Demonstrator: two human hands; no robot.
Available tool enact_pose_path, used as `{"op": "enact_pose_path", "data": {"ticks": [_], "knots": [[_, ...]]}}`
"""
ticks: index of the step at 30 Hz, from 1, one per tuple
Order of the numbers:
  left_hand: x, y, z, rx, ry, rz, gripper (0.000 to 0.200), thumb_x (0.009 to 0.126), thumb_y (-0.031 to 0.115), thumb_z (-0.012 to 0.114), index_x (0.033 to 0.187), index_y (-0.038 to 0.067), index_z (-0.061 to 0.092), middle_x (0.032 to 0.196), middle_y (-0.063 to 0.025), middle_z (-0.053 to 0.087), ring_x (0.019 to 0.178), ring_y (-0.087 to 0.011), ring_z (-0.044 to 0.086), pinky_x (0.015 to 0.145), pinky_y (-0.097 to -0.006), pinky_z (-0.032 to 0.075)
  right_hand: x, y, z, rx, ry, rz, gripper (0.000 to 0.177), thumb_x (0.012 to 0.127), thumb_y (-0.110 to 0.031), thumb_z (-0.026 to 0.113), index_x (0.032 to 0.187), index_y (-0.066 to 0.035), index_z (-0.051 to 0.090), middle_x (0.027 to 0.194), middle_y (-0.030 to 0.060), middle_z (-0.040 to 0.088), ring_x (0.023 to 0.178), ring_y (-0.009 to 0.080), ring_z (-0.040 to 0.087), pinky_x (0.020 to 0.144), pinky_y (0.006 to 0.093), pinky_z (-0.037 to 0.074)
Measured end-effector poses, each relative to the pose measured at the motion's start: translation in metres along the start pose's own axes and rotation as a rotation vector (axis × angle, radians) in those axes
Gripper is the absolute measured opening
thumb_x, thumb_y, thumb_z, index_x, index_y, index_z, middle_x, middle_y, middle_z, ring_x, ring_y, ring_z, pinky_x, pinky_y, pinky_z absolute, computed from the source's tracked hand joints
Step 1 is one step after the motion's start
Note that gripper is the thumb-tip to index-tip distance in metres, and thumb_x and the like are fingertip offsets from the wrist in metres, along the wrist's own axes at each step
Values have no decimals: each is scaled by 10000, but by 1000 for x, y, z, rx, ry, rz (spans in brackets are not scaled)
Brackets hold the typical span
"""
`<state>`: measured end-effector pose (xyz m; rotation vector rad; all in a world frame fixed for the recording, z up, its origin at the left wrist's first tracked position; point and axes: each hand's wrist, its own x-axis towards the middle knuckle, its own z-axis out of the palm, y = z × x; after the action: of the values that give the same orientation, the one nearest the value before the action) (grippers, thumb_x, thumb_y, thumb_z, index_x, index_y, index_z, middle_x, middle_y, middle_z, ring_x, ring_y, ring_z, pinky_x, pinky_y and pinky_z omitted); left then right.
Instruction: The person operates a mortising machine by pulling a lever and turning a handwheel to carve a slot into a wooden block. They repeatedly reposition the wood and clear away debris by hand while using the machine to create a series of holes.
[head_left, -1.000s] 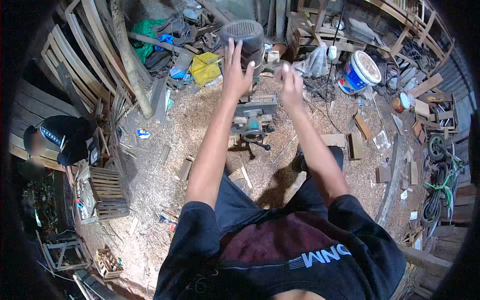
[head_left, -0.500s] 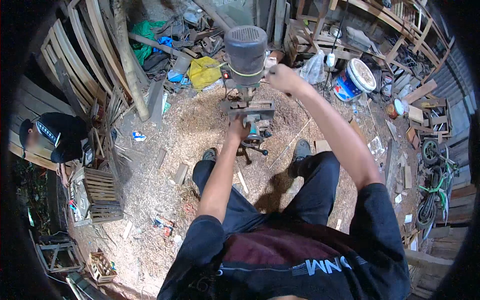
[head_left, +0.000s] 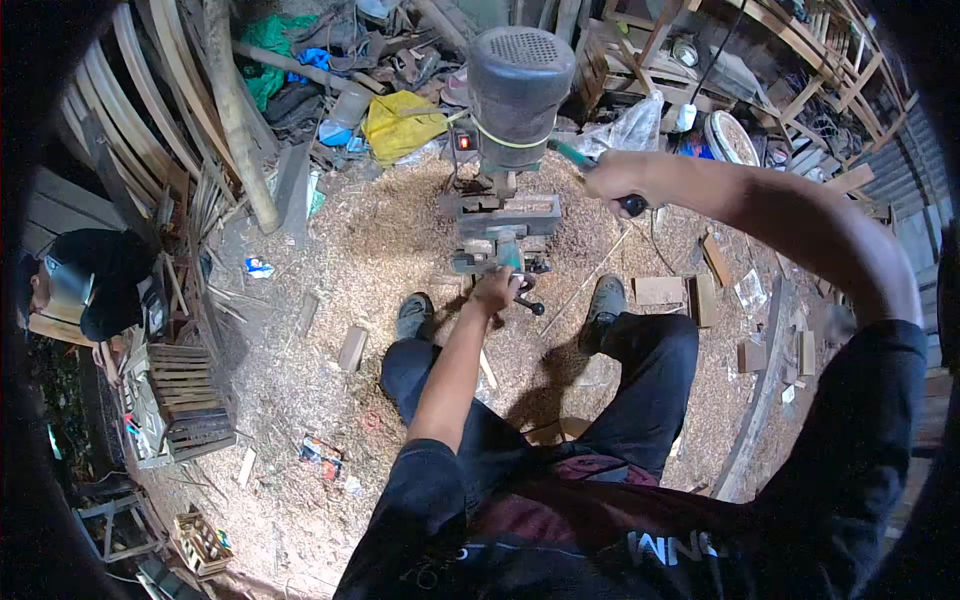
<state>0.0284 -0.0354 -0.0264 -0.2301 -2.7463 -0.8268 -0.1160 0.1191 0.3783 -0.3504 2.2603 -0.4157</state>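
In front of me stands a drill press or mortising machine with a dark motor housing and a lit red switch. My right hand is closed around its green lever; a black knob shows below the fingers. My left hand is closed at the crank handle on the front of the machine's vise, the grip partly hidden. A length of wood lies in the grey metal vise, under the machine's head.
Wood shavings cover the floor around my feet. A co-worker is bent over at the left beside a slatted crate. A yellow sack lies behind the machine, and wood blocks lie to the right.
My right hand has moved right and down with the lever, away from the motor. My left hand has shifted from beside the vise down toward the crank. The view has tilted slightly.
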Motion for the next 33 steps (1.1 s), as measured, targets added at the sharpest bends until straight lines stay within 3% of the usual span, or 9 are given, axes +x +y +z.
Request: {"op": "enact_pose_path", "data": {"ticks": [5,8,9,19,21,25,26,30,33], "knots": [[8,13,7,-291,-3,-302,212,873,157,596,1055,51,572,911,-211,633,960,-416,579,821,-525,443,10,28,-23,-402,-249,-591,175,834,-100,533,748,47,574,635,94,571,517,186,572,439,339,458],[14,20,-1,-281,-18,-312,233,834,139,604,1032,28,551,1019,-211,596,995,-413,560,838,-516,444,-12,-4,5,-373,9,-24,198,819,-79,541,731,70,638,713,154,675,608,241,680,534,369,550],[14,24,-3,-288,-38,-340,239,825,137,605,1021,16,543,1069,-217,581,1020,-408,554,852,-511,443,-15,-7,12,-58,124,151,229,822,-94,535,706,87,614,676,159,658,568,251,671,493,385,541],[12,8,41,-201,-67,-353,363,773,177,626,1073,14,504,1094,-220,582,1071,-427,537,877,-551,417,-16,-2,37,-54,202,242,287,816,-127,509,673,108,588,575,160,623,509,260,657,507,395,554],[7,-6,66,-234,-36,-340,424,773,203,625,1123,0,499,1104,-233,580,1073,-438,533,885,-562,417,-20,5,50,29,273,228,269,832,-174,557,729,74,555,551,136,572,450,244,606,407,393,486],[-17,-21,105,174,362,34,603,782,296,590,1268,-45,480,1136,-268,575,1043,-480,530,916,-585,407,-10,16,68,47,264,215,270,860,-166,549,867,104,564,663,178,640,535,253,664,471,378,540],[-10,-13,89,-219,75,-269,573,790,279,570,1247,-59,499,1142,-283,567,1039,-489,525,905,-593,404,-10,19,71,106,182,207,282,891,-183,535,954,90,503,660,177,614,504,248,643,435,375,520],[-2,4,48,-198,49,-197,479,793,194,544,1193,-68,520,1115,-277,563,1040,-476,516,915,-574,398,5,45,104,221,194,201,272,987,-306,508,1040,-60,403,584,48,474,400,182,517,387,341,442],[8,18,30,-157,95,-265,333,840,175,539,1105,-27,535,987,-232,589,936,-465,542,826,-554,412,31,84,138,125,397,7,324,977,-305,506,1001,12,448,736,202,568,663,363,611,609,470,474]]}}
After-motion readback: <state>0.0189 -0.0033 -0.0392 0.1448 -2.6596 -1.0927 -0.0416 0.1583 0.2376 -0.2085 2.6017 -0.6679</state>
